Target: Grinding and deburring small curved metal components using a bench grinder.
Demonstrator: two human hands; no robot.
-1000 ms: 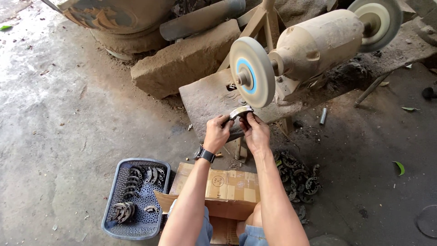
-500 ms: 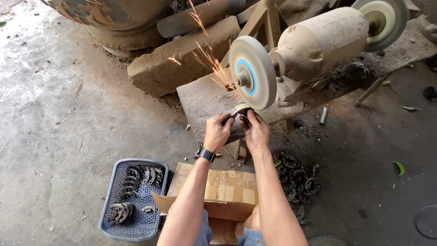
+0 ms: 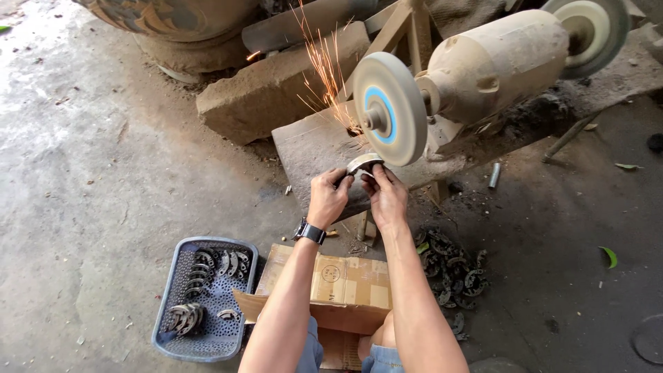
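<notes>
Head view, looking down. Left hand [image 3: 329,197] and right hand [image 3: 387,195] raised side by side in front of a bench grinder [image 3: 494,65]. Fingers of both curled and pinching one curved metal piece [image 3: 363,164], left on its left end, right on its right end. Piece held up against lower rim of the grey grinding wheel [image 3: 388,108] with blue centre ring. Orange sparks [image 3: 324,69] fanning up and left from the wheel's edge. Black wristwatch [image 3: 310,232] on left wrist.

Second wheel [image 3: 587,31] at far end of the dusty motor body, top right. Grinder mounted on a rough wooden bench [image 3: 311,148]; long stone block [image 3: 273,90] behind it, large rusty round vessel [image 3: 176,17] top left.

Below the forearms: open cardboard box [image 3: 338,283] just in front of the knees. Left of it, touching or nearly so, blue perforated plastic basket [image 3: 207,300] on the concrete floor [image 3: 90,173], with several curved metal pieces [image 3: 207,266] lying inside. Right of the box, loose pile of dark curved pieces [image 3: 452,273] on the ground. Small metal tube [image 3: 494,175] lying under the bench edge, green leaf [image 3: 609,257] far right.
</notes>
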